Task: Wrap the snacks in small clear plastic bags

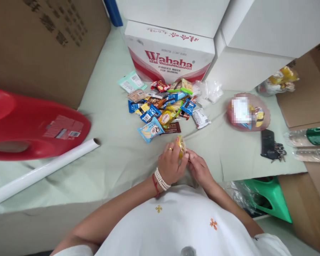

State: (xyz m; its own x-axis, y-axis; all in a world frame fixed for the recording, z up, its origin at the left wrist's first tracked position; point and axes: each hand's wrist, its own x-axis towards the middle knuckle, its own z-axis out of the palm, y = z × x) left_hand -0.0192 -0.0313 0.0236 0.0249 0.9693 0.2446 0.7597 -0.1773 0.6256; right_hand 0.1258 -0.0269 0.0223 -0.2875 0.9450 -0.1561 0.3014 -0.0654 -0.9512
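Observation:
My left hand (171, 164) is closed round a small yellow snack packet (180, 145) near the table's front edge. Fingers of my right hand (199, 168) pinch together at the lower right end of the same packet. Just beyond my hands lies a pile of wrapped snacks, among them a light blue packet (150, 130), a dark brown bar (172, 128), a yellow-green packet (167, 116) and several dark blue packets (150, 113). To the pile's right is a white packet (201, 118), and at its back left a mint-green packet (132, 82).
Behind the pile stand a Wahaha water carton (170, 58) and white boxes (250, 60). On the left are a red plastic stool (37, 124), a white roll (45, 170) and a brown carton (42, 46). A pinkish round container (262, 106), keys (278, 151) and bottles (318, 137) lie right.

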